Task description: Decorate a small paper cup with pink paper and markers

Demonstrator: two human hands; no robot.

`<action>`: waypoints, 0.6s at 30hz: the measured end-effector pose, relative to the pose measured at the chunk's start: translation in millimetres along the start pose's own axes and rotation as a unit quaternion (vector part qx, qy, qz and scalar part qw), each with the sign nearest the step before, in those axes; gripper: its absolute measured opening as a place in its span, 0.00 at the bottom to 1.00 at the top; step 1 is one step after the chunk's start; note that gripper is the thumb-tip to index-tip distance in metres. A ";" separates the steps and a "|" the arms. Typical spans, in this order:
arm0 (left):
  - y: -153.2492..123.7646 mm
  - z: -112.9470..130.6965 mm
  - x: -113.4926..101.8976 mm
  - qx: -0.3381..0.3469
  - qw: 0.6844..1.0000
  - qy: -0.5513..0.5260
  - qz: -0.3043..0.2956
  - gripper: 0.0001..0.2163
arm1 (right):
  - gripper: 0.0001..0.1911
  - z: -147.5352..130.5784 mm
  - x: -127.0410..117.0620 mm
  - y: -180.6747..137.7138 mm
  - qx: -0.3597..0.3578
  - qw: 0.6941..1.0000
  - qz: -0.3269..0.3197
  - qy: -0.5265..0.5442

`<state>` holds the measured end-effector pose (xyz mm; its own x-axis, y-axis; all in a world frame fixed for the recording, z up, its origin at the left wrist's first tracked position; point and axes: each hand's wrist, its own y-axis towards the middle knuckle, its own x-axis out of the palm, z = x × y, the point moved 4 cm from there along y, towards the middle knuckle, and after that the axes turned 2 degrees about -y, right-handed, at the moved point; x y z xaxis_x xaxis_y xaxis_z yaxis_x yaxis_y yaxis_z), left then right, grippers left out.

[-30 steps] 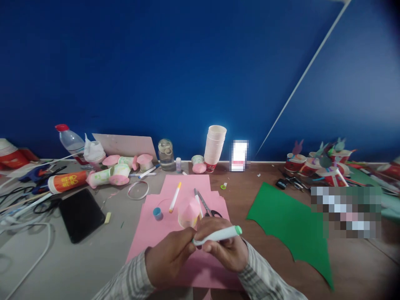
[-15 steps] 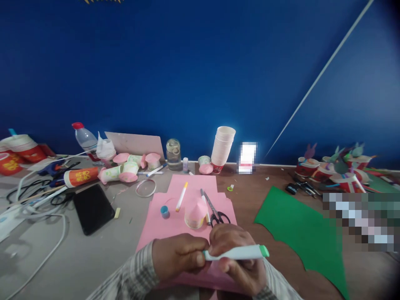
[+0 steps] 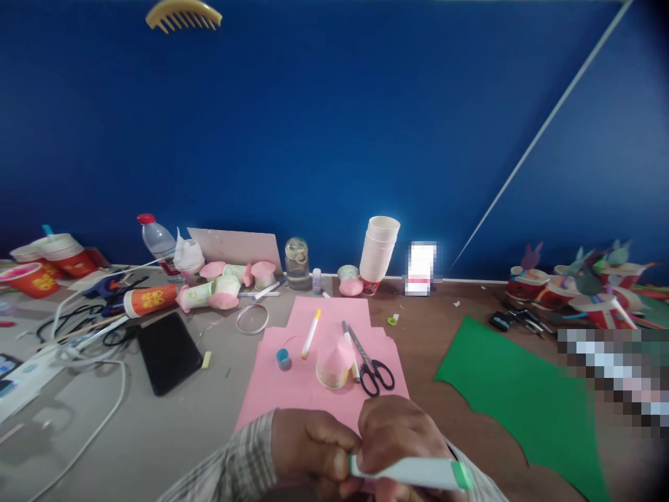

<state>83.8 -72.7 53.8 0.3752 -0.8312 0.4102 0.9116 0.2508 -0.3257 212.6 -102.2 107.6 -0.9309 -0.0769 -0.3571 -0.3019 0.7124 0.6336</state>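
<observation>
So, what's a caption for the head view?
Left hand and right hand hold a green-ended marker near scissors and pink paper.

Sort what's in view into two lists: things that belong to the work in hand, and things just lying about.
Likely in the work:
green-ended marker, held in left hand and right hand
cone-topped paper cup
pink paper
scissors
yellow-ended marker

Apparently just lying about:
red-capped bottle
glass jar
power strip
comb

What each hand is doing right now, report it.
Left hand: closed, gripping one end of the marker.
Right hand: closed, holding the same marker.
</observation>
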 end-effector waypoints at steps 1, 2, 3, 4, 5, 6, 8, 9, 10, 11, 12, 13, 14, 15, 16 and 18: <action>-0.8 0.1 1.0 -0.008 1.000 0.001 -0.008 0.18 | 0.14 -0.1 -0.5 -0.5 0.000 1.000 0.006 -0.001; -1.7 0.9 1.8 -0.014 1.000 0.004 -0.015 0.18 | 0.13 0.8 -0.9 -0.8 0.001 1.000 0.010 0.000; -2.4 2.8 2.2 -0.014 1.000 0.010 -0.017 0.19 | 0.13 2.8 -0.9 -0.8 0.003 1.000 0.008 0.004; -2.7 5.6 1.7 -0.002 1.000 0.022 -0.009 0.19 | 0.12 6.3 -0.8 -0.6 0.006 1.000 0.009 0.009; -2.3 9.4 0.1 0.020 0.999 0.047 0.010 0.19 | 0.10 11.8 -0.1 -0.2 0.018 1.000 0.009 0.013; -1.2 13.7 -2.8 0.055 0.993 0.093 0.045 0.19 | 0.10 17.9 -0.6 0.2 0.025 0.999 0.030 0.016; 1.2 23.1 -10.7 0.148 0.943 0.254 0.159 0.19 | 0.10 31.8 -2.6 -0.2 0.048 0.993 0.107 0.015; 1.7 27.2 -13.7 0.197 0.884 0.358 0.229 0.17 | 0.10 37.8 -2.4 -0.9 0.060 0.989 0.136 0.002; 1.6 30.2 -14.9 0.239 0.800 0.463 0.297 0.15 | 0.10 42.0 -2.9 -2.1 0.068 0.982 0.173 -0.010; 1.4 31.2 -14.1 0.273 0.709 0.547 0.352 0.14 | 0.10 44.5 -2.4 -3.1 0.074 0.978 0.193 -0.018; 1.6 30.4 -11.9 0.300 0.628 0.607 0.385 0.12 | 0.11 45.1 -1.9 -3.9 0.077 0.975 0.206 -0.028; 2.1 28.2 -9.5 0.315 0.568 0.647 0.400 0.10 | 0.12 44.0 -1.4 -4.3 0.077 0.974 0.210 -0.037; 2.2 26.1 -7.1 0.323 0.530 0.671 0.406 0.08 | 0.14 41.8 -1.1 -4.2 0.076 0.975 0.205 -0.047; 1.7 24.5 -5.1 0.324 0.514 0.682 0.407 0.07 | 0.15 39.0 -1.1 -3.9 0.075 0.976 0.196 -0.056; 0.8 23.9 -3.4 0.318 0.521 0.683 0.402 0.07 | 0.16 35.7 -2.0 -3.6 0.071 0.977 0.190 -0.063; -1.9 25.1 -0.7 0.293 0.588 0.653 0.376 0.07 | 0.16 29.4 -4.8 -2.9 0.061 0.979 0.183 -0.070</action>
<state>86.0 -60.1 75.4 0.6087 0.0482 -0.7919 0.6155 0.6012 0.5097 224.1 -83.5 87.3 -0.9320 0.2897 -0.2179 0.0811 0.7526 0.6535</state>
